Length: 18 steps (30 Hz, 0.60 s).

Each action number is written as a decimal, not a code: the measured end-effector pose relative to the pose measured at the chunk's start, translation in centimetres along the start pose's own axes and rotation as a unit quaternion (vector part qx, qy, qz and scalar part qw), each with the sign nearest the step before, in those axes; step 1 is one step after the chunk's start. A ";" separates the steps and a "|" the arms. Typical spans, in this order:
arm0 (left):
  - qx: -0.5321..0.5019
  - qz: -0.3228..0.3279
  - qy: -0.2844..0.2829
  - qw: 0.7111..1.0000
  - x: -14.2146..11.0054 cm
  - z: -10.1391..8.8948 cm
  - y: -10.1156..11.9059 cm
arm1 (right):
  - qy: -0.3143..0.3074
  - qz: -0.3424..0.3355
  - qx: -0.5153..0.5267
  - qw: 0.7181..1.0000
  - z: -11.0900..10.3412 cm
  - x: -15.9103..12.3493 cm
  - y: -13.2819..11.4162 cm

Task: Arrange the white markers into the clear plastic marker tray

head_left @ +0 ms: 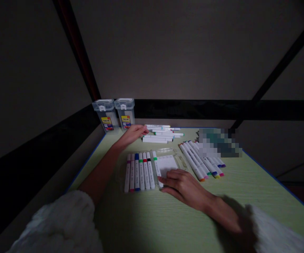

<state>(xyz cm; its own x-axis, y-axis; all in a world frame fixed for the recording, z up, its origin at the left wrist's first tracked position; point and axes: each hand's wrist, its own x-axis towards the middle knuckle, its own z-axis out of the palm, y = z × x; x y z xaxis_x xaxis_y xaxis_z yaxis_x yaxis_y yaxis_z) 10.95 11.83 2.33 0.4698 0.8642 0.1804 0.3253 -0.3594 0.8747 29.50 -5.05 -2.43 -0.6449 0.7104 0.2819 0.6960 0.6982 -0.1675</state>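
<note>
A green table (131,225) with blue edges meets a dark wall (167,52). Left hand (134,134) is at markers (158,140) by the far edge, can't tell if gripping; right hand (187,188), fingers apart, touches the case (167,163).

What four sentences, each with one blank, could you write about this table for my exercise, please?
1. Two boxes stand at the far ____ corner of the table.
2. The ____ hand lies over the open case.
3. Its left half holds ____ markers.
4. The marker in its right half has a ____ band.
Missing words: left; right; six; green.
</note>
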 end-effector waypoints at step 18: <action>0.090 0.043 0.084 0.991 4.5 2.0 -2.5 | -0.005 0.006 0.002 1.000 -0.1 0.1 -0.1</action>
<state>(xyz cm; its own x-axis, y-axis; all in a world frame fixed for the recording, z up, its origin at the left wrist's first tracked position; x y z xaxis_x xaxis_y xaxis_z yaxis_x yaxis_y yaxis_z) 13.86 15.91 0.07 0.3632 0.8685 0.3374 0.4387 -0.4789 0.7604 29.36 -5.06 -2.33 -0.6391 0.7201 0.2703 0.7027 0.6895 -0.1753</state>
